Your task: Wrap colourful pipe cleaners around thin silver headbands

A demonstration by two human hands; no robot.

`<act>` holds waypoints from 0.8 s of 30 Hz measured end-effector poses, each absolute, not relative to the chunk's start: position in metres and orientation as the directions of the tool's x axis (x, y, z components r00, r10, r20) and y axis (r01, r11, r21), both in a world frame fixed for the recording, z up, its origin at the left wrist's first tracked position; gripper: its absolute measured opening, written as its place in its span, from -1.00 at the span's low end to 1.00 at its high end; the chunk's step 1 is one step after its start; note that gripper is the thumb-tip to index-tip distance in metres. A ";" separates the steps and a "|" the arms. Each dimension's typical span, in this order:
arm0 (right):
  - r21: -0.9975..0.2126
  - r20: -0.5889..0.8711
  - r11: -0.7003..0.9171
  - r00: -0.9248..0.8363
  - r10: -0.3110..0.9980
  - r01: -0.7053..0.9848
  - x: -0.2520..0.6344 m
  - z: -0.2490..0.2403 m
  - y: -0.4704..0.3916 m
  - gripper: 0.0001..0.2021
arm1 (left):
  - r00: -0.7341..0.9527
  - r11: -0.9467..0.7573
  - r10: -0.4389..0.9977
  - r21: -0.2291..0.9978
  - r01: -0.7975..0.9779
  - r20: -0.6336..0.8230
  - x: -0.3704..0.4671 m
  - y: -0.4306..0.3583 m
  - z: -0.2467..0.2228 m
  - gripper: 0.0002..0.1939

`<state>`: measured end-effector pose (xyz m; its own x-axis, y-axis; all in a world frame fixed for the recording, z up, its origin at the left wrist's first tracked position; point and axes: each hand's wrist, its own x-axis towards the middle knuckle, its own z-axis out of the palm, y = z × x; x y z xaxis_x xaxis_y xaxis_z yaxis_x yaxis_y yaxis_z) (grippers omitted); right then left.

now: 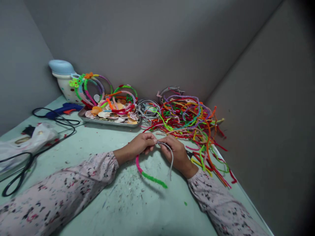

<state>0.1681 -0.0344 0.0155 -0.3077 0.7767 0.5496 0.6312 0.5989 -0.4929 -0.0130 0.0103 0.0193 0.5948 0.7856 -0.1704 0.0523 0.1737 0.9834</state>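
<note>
No brand or writing is legible. The left hand (pixel 145 144) pinches the grey wire (pixel 171 159) and pink-green fuzzy strip (pixel 147 175) above the table (pixel 118 203); the right hand (pixel 176 152) closes around the wire.

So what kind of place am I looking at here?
Probably a small craft corner or workbench: a heap of colorful fuzzy stems sits by the wall, wrapped hoops rest by a metal tray of shells, and grey wire coils lie between.
</note>
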 end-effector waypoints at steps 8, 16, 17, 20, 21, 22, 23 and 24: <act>-0.449 0.553 0.618 -0.342 0.760 0.645 0.171 0.012 -0.034 -0.81 | 0.602 0.142 0.782 0.987 0.080 -0.161 -0.014 0.011 0.019 -0.78; -0.371 0.578 0.639 -0.371 0.727 0.674 0.172 0.012 -0.035 -0.81 | 0.609 0.133 0.778 0.988 0.080 -0.154 -0.016 0.011 0.021 -0.83; -0.360 0.578 0.641 -0.377 0.724 0.678 0.172 0.013 -0.035 -0.81 | 0.609 0.134 0.778 0.988 0.080 -0.155 -0.016 0.011 0.021 -0.83; -0.330 0.586 0.652 -0.394 0.708 0.682 0.173 0.012 -0.035 -0.80 | 0.613 0.138 0.775 0.987 0.077 -0.156 -0.016 0.011 0.022 -0.84; -0.319 0.595 0.660 -0.398 0.698 0.681 0.173 0.012 -0.035 -0.80 | 0.613 0.138 0.774 0.987 0.077 -0.156 -0.016 0.011 0.022 -0.84; -0.306 0.605 0.668 -0.403 0.687 0.679 0.173 0.012 -0.035 -0.80 | 0.614 0.139 0.774 0.987 0.080 -0.159 -0.016 0.011 0.022 -0.84; -0.292 0.615 0.675 -0.408 0.675 0.677 0.174 0.012 -0.035 -0.80 | 0.614 0.140 0.773 0.987 0.083 -0.161 -0.016 0.011 0.022 -0.84; -0.279 0.624 0.681 -0.412 0.664 0.677 0.174 0.012 -0.035 -0.81 | 0.614 0.141 0.772 0.986 0.086 -0.164 -0.016 0.011 0.022 -0.84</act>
